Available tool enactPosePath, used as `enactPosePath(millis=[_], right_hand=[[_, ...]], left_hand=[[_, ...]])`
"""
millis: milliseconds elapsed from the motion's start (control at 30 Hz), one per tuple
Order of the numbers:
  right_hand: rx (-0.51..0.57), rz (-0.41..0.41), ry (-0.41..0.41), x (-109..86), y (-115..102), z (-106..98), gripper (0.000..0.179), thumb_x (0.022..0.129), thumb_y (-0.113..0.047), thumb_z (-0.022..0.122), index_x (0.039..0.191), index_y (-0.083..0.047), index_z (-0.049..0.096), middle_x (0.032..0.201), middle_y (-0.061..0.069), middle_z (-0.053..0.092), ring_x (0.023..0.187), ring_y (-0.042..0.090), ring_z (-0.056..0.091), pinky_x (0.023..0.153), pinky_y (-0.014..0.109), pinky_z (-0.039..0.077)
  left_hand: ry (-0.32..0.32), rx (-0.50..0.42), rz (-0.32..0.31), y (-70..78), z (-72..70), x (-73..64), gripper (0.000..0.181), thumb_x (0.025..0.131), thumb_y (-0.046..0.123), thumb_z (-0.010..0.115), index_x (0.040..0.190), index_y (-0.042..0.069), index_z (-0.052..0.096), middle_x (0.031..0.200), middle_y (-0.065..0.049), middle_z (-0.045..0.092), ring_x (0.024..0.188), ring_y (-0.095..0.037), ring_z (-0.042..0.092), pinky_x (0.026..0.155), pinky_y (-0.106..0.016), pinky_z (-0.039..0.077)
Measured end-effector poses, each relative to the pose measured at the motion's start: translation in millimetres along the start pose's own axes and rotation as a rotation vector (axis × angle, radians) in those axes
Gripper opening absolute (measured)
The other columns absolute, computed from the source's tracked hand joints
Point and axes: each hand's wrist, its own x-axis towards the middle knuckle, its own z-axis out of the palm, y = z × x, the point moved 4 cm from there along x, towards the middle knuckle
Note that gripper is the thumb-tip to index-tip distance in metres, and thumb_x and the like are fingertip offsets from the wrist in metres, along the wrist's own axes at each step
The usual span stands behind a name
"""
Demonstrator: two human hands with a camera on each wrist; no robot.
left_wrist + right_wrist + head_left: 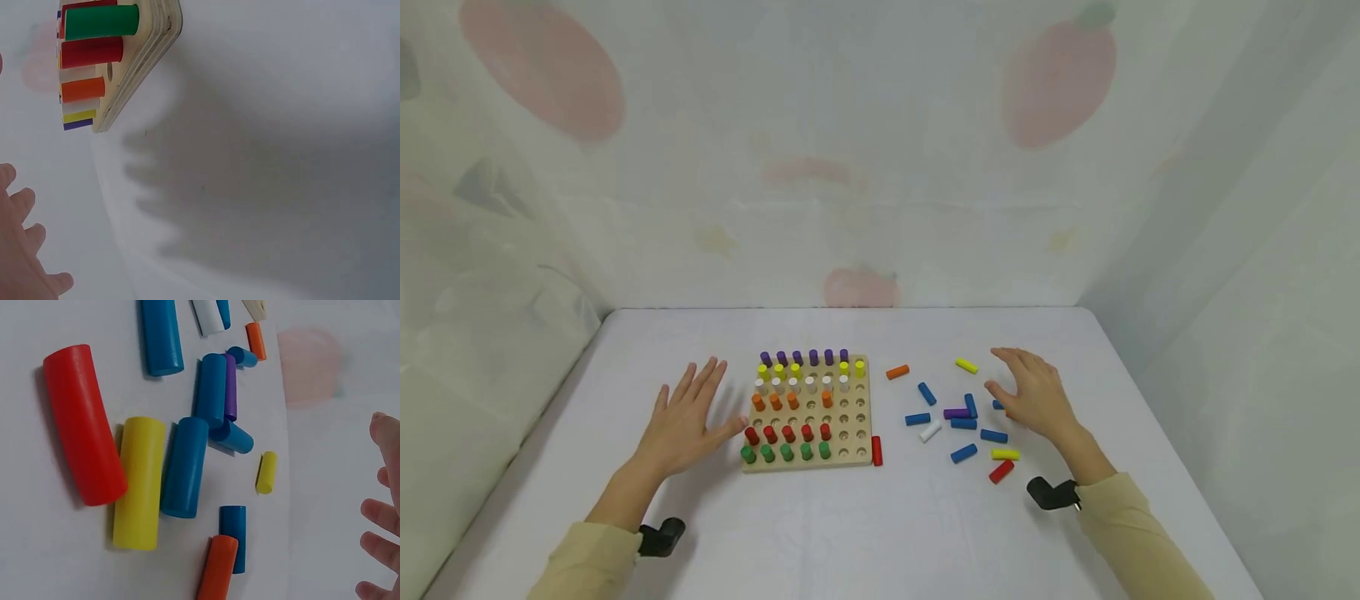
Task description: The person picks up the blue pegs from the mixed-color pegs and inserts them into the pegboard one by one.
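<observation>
A wooden pegboard point(805, 467) lies flat on the table, with rows of upright purple, yellow, white, orange, red and green pegs. My left hand point(681, 429) hovers beside the board's left edge, fingers spread, holding nothing. To the right, loose pegs lie scattered: several blue pegs point(964, 453), a purple peg point(956, 413), a white peg point(930, 431) and others. My right hand point(1033, 396) hovers over their right side with fingers loosely bent and nothing in them. Partly under it in the head view is a blue peg; the right wrist view shows an orange peg point(219, 569) against it.
One red peg point(877, 451) lies along the board's right edge, and an orange peg point(897, 372) lies off its back right corner. Another red peg point(84, 425) and a yellow peg point(139, 481) lie nearest the right wrist. White cloth point(925, 250) hangs behind the table.
</observation>
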Motion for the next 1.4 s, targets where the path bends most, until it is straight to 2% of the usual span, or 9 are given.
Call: enactPosePath(millis=[100,233,467,633,800,1033,1400], right_hand=[[0.0,-0.007,0.005,-0.3,-2.7,3.1,0.055,0.081,-0.034,0.068,0.127,-0.01,0.051,0.123,0.015,0.056,0.113,0.035,0.052,0.091,0.058,0.04],[0.019,-0.014,0.018,-0.4,-7.4,6.0,0.054,0.08,-0.032,0.07,0.126,-0.01,0.053,0.119,0.016,0.059,0.108,0.035,0.054,0.088,0.055,0.044],[0.038,-0.004,0.012,-0.9,-11.7,15.3,0.053,0.08,-0.031,0.071,0.126,-0.013,0.053,0.118,0.014,0.059,0.106,0.033,0.056,0.087,0.051,0.047],[0.073,-0.004,-0.004,-1.3,-14.4,22.6,0.053,0.08,-0.028,0.071,0.127,-0.013,0.053,0.117,0.013,0.06,0.105,0.03,0.057,0.087,0.048,0.048],[0.13,0.0,-0.017,-1.6,-17.9,28.1,0.051,0.081,-0.026,0.071,0.126,-0.01,0.053,0.115,0.012,0.06,0.103,0.029,0.057,0.085,0.045,0.05],[0.172,0.015,-0.037,-1.4,-20.3,36.7,0.049,0.083,-0.028,0.068,0.126,-0.01,0.054,0.114,0.01,0.061,0.103,0.026,0.057,0.086,0.042,0.051],[0.189,0.049,-0.078,1.8,-29.5,42.0,0.049,0.084,-0.028,0.068,0.127,-0.01,0.053,0.115,0.009,0.061,0.104,0.026,0.057,0.087,0.042,0.05]], left_hand=[[0.015,-0.011,0.013,-0.5,3.1,-1.2,0.09,0.082,0.052,0.059,0.15,0.018,0.009,0.153,-0.014,0.016,0.138,-0.041,0.012,0.102,-0.07,0.004],[0.029,-0.024,0.026,0.0,6.5,-2.9,0.092,0.082,0.054,0.059,0.149,0.017,0.01,0.153,-0.014,0.017,0.138,-0.042,0.014,0.102,-0.07,0.006],[0.012,-0.034,0.005,-0.4,15.9,-5.8,0.095,0.079,0.058,0.06,0.149,0.018,0.011,0.154,-0.012,0.017,0.137,-0.042,0.017,0.101,-0.07,0.012],[0.009,-0.043,0.013,-1.0,22.7,-10.0,0.098,0.077,0.061,0.061,0.149,0.015,0.013,0.153,-0.012,0.018,0.137,-0.042,0.019,0.101,-0.069,0.015],[0.0,-0.05,0.023,0.9,28.6,-13.4,0.099,0.077,0.061,0.061,0.149,0.016,0.011,0.153,-0.013,0.019,0.136,-0.04,0.021,0.101,-0.068,0.017],[-0.035,-0.073,0.027,2.7,36.6,-17.8,0.103,0.075,0.058,0.065,0.15,0.019,0.007,0.153,-0.013,0.018,0.138,-0.039,0.018,0.103,-0.067,0.017],[-0.098,-0.062,0.024,4.0,45.2,-24.8,0.109,0.069,0.066,0.064,0.149,0.011,0.013,0.153,-0.014,0.016,0.138,-0.041,0.016,0.103,-0.068,0.012]])
